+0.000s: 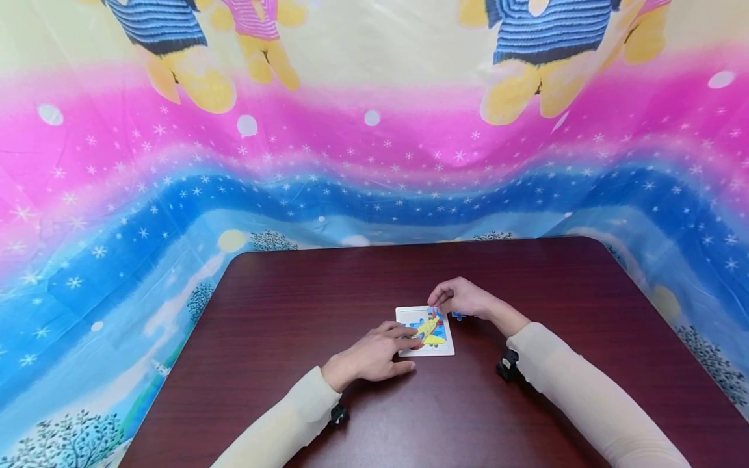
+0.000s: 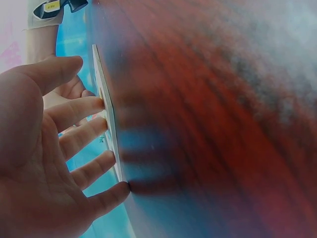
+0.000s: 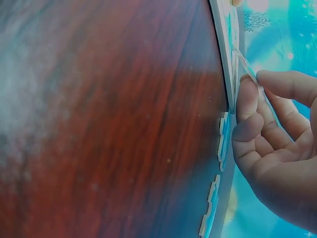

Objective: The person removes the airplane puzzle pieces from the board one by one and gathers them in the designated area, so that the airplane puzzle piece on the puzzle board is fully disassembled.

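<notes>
A square jigsaw puzzle in a white frame point(image 1: 427, 353) lies on the table, with a yellow airplane point(image 1: 432, 328) on blue partly assembled inside. My left hand point(image 1: 377, 353) rests over its left side. In the left wrist view its fingers point(image 2: 81, 111) are spread and nearly straight, fingertips at the board's edge. At the far right corner, my right hand point(image 1: 465, 298) pinches a thin puzzle piece point(image 3: 250, 70) between thumb and fingers. The right wrist view shows this piece tilted, one end against the board. The picture on it is mostly hidden.
Two loose blue puzzle pieces point(image 3: 224, 141) lie beside the board, under my right hand. The dark red wooden table point(image 1: 304, 286) reaches back to a printed cloth point(image 1: 374, 156) hanging behind it. A black device point(image 1: 508, 365) sits at the right wrist.
</notes>
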Motion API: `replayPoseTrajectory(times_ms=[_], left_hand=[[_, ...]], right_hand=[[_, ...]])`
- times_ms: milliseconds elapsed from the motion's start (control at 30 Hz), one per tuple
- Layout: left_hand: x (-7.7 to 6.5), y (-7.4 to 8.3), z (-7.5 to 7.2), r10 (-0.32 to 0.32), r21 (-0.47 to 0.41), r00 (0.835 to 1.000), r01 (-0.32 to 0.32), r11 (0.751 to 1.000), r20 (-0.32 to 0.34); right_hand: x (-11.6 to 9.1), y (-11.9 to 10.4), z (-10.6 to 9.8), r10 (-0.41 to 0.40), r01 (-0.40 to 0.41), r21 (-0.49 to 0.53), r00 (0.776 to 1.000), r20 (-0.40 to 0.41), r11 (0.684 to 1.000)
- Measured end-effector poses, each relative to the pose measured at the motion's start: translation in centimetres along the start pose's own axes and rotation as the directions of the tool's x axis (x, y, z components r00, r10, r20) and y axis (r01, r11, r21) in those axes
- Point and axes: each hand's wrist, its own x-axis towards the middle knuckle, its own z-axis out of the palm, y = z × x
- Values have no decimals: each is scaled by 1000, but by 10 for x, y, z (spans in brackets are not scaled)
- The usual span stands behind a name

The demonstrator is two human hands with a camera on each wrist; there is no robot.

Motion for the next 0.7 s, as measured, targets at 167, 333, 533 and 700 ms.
replayPoseTrajectory(times_ms=[167, 333, 533, 700], left_hand=[[-1, 1, -1, -9, -5, 1000, 9, 1000, 11], [0, 1, 0, -7, 8, 1000, 7, 1000, 10], [-2, 2, -1, -16, -2, 1000, 16, 1000, 17], [-5, 1, 0, -26, -5, 1000, 26, 1000, 12]], right_hand=[[-2, 0, -1, 2, -2, -13, 1000, 2, 1000], [-2, 2, -2, 1, -1, -16, 1000, 3, 1000], [-2, 3, -2, 7, -7, -1, 1000, 8, 1000], [-3, 2, -1, 13, -13, -4, 1000, 7, 1000]])
